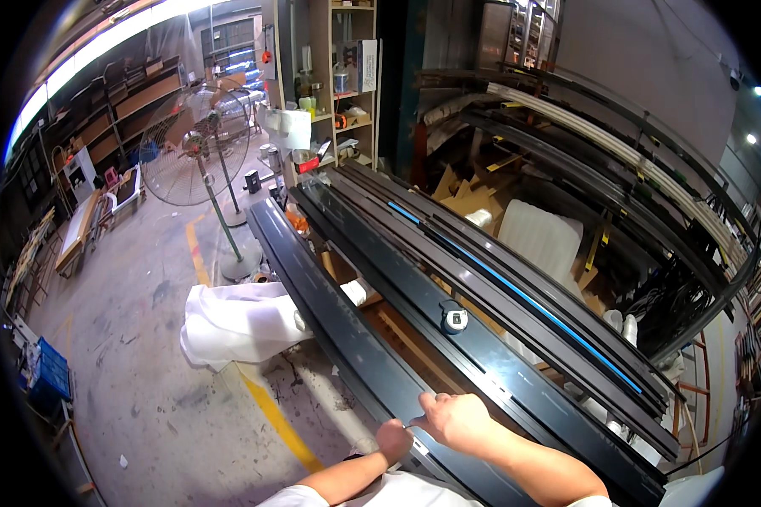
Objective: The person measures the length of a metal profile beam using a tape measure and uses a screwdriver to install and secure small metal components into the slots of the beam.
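Note:
My left hand (393, 441) and my right hand (458, 421) meet over the near end of a long dark grey metal profile (338, 325). Both are closed, with fingers pinched close together around something small that I cannot make out. Just below them, a small white label (423, 452) sits on the profile. To the right runs a second dark profile (380, 270), with a black-and-white tape measure (455, 319) resting on top. Further right lie several more long profiles, one with a bright blue strip (516, 296) along it.
White wrapping sheet (237, 329) hangs over a support left of the profiles. A standing fan (196, 145) and a shelf unit (353, 127) are beyond. Racks of long bars (651, 177) curve along the right. A blue crate (49, 372) stands far left.

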`<state>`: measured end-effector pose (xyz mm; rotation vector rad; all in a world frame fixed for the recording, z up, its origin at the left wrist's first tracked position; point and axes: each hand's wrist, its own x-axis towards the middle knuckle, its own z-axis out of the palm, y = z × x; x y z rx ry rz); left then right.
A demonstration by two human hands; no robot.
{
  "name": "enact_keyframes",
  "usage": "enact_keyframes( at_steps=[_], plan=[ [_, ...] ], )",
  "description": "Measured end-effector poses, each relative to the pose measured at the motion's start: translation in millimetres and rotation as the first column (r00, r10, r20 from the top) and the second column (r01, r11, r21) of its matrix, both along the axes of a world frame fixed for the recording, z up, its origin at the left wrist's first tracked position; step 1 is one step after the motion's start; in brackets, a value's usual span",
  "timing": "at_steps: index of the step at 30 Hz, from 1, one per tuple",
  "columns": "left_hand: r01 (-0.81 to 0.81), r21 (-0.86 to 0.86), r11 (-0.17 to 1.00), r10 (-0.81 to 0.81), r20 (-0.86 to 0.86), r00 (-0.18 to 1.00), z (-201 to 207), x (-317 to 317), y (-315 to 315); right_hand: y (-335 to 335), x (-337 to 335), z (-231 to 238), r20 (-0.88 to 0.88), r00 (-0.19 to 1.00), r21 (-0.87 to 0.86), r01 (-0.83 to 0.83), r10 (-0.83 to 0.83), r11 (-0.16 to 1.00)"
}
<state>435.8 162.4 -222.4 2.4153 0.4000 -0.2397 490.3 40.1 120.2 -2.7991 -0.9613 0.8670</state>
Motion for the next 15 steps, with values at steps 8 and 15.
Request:
enact_keyframes(
  at_steps=[8, 15],
  plan=[
    [-0.014, -0.064, 0.998, 0.012, -0.029, 1.0, 18, 5, -8, -19, -4, -27, 0.216, 0.974, 0.206, -0.11, 0.064, 0.972],
    [-0.023, -0.041, 0.999, 0.019, -0.096, 0.995, 23, 5, -8, -26, -2, -21, 0.037, 0.998, 0.397, -0.06, 0.049, 0.916]
  ],
)
